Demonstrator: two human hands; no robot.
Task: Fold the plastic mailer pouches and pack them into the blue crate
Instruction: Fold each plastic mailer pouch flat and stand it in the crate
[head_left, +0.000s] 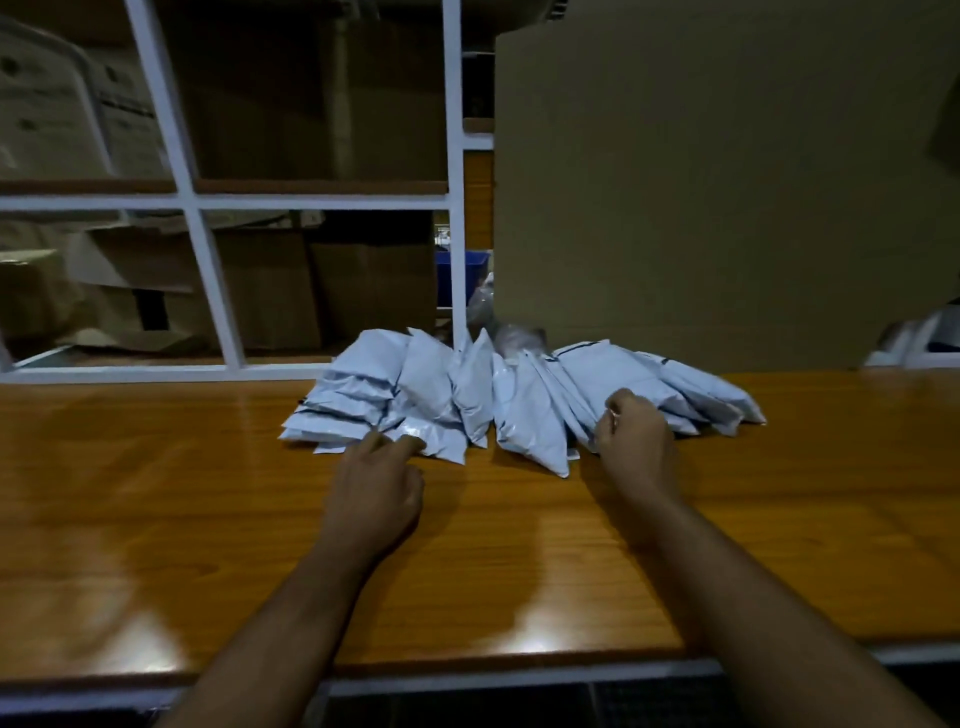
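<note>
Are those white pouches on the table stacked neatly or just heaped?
Heaped. The pouches lean and overlap at mixed angles on the wooden table, some tilted on edge.
</note>
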